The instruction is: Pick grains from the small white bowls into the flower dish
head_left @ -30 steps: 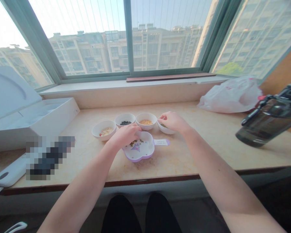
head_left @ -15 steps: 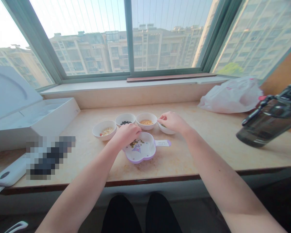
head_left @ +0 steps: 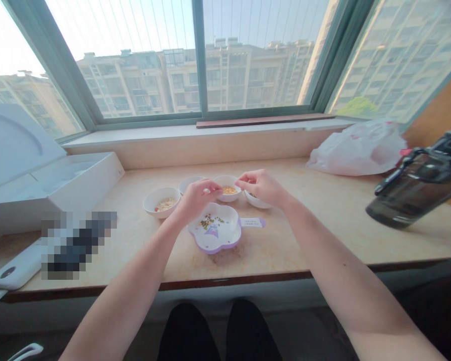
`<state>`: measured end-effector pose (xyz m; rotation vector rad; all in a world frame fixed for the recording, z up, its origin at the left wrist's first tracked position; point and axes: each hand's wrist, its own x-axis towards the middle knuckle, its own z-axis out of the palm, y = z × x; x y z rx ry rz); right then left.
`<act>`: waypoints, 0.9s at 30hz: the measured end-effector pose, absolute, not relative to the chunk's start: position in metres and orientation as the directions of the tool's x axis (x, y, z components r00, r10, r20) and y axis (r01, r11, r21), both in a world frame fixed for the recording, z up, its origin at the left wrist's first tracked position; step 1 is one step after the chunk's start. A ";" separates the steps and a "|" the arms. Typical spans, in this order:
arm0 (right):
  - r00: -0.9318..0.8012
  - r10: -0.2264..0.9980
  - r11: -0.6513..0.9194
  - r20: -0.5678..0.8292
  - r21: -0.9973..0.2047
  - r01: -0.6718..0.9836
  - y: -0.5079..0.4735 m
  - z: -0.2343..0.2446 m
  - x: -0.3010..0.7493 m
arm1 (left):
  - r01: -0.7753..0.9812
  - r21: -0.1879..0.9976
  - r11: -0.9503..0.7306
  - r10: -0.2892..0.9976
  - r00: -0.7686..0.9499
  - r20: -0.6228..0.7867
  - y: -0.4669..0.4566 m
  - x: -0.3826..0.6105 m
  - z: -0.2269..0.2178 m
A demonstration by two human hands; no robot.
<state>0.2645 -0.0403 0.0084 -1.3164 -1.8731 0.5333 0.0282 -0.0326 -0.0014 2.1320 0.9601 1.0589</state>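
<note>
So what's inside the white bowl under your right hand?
The white bowl has a few dark-green bits showing near its rim. The right hand is over the bowl and covers the rest, so I can't see how much is in there.

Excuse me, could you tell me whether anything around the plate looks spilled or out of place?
Possibly one thing: brownish specks mark the counter just below the plate. They could be spilled grains or a stain; they are too small to tell. The grains inside the plate lie loosely scattered.
</note>
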 end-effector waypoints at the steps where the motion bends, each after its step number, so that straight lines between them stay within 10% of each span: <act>1: -0.218 0.913 0.407 0.344 -0.748 0.524 -0.043 0.009 0.262 | 0.262 0.820 -0.508 0.827 0.416 0.379 -0.034 0.030 0.000; 7: -0.337 0.895 0.384 0.294 -0.891 0.242 -0.055 0.007 0.248 | -0.155 0.986 -0.066 0.860 0.492 0.135 -0.045 0.033 0.006; 15: -0.314 0.903 0.352 0.293 -0.924 0.149 -0.054 0.002 0.235 | -0.166 0.983 0.079 0.857 0.514 0.018 -0.047 0.036 0.003; 23: -0.262 0.919 0.369 0.295 -0.878 0.305 -0.053 0.000 0.232 | 0.111 0.981 -0.160 0.885 0.456 0.093 -0.045 0.038 -0.004; 27: -0.186 0.907 0.419 0.379 -0.760 0.497 -0.049 -0.002 0.234 | 0.582 0.620 -0.526 0.847 0.422 0.323 -0.037 0.030 -0.005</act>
